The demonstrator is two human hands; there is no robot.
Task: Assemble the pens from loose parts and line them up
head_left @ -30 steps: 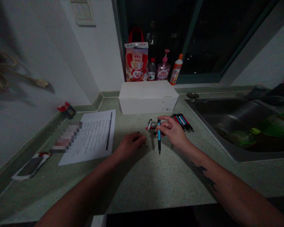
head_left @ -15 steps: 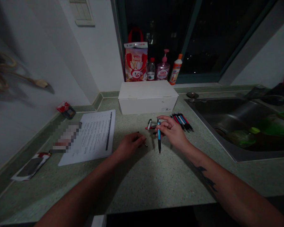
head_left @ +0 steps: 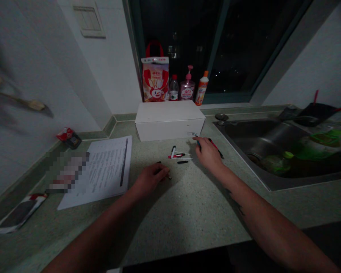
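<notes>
My left hand (head_left: pixel 150 178) rests on the green stone counter (head_left: pixel 187 212) with its fingers closed round a small dark pen part whose tip pokes out to the right. My right hand (head_left: pixel 207 153) lies palm down by the sink's edge, fingers curled over a blue pen (head_left: pixel 197 140) of which only the far end shows. It covers most of a row of pens; a red pen (head_left: pixel 216 147) sticks out beside it. Between my hands lie loose pen parts: a white-and-black piece (head_left: pixel 173 150), a red piece (head_left: pixel 176 155) and a short black piece (head_left: pixel 182 162).
A white box (head_left: pixel 170 122) stands behind the pen parts, with a red bag and bottles (head_left: pixel 187 85) on the sill. Printed sheets (head_left: pixel 102 170) lie to the left and a steel sink (head_left: pixel 261 136) with green items to the right. A flat packet (head_left: pixel 17 214) lies at the far left.
My right hand has carried the blue pen back and right, from the middle of the counter to the row of pens by the sink. The left hand has stayed put. The camera turned slightly.
</notes>
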